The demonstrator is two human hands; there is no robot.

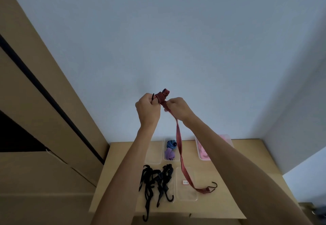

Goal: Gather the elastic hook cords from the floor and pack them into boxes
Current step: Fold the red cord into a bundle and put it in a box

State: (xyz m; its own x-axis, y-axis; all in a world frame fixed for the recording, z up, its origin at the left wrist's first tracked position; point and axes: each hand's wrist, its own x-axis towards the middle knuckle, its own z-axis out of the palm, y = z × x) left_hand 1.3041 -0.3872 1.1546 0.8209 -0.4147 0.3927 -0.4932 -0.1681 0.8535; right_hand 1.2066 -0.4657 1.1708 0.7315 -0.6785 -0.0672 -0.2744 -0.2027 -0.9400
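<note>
Both hands are raised together in front of a pale grey wall (176, 39). Left hand (147, 108) has its fingers curled round a coiled end of a red flat elastic cord with dark stripes (178, 136), a black hook tip poking out above its knuckles. Right hand (178, 107) pinches the same cord just beside the coil, touching the left hand's fingers. From that pinch the red cord hangs down between the forearms and trails onto the light wooden tabletop (229, 171), ending in a black hook (214, 185) near the right side.

Nearest on the tabletop, a tangle of black elastic hook cords (155, 180) lies left of centre, its hooks reaching toward the near edge. Just right of it sits a clear plastic box (187, 196) with a small white label (185, 182) whose writing is too small to read; the red cord crosses over this box. Farther back, against the wall, stand three more boxes: a clear one (155, 154) partly behind the left forearm, another clear box (170, 149) holding a blue bundled cord (171, 143) and a purple bundled cord (170, 154), and a pink box (202, 152) partly behind the right forearm. Bare wood shows between the pink box and the tabletop's right edge. Tan panels (44, 101) with a dark gap rise on the left.
</note>
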